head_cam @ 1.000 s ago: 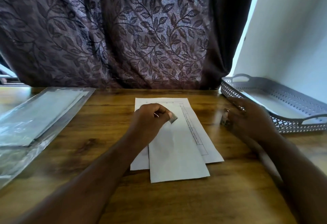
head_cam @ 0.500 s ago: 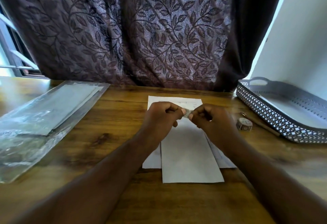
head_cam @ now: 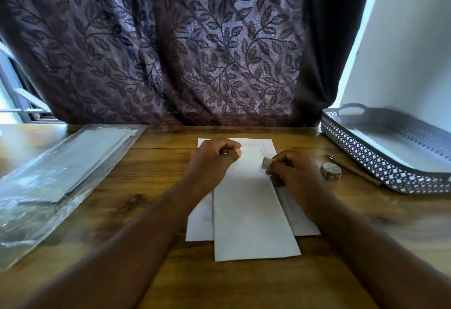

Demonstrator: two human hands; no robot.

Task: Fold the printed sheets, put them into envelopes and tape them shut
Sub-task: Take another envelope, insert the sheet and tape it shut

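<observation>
Right hand (head_cam: pixel 295 170) pinches tape piece (head_cam: pixel 266 163) over envelope (head_cam: pixel 253 223) (sheet (head_cam: pixel 299 216) print unreadable); left hand (head_cam: pixel 214 159) fingers curled, contents unclear.

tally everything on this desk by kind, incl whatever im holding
envelope: 1
printed sheet: 1
tape roll: 1
tape strip, in right hand: 1
pen: 1
tray: 1
plastic pack: 1
total: 7
</observation>
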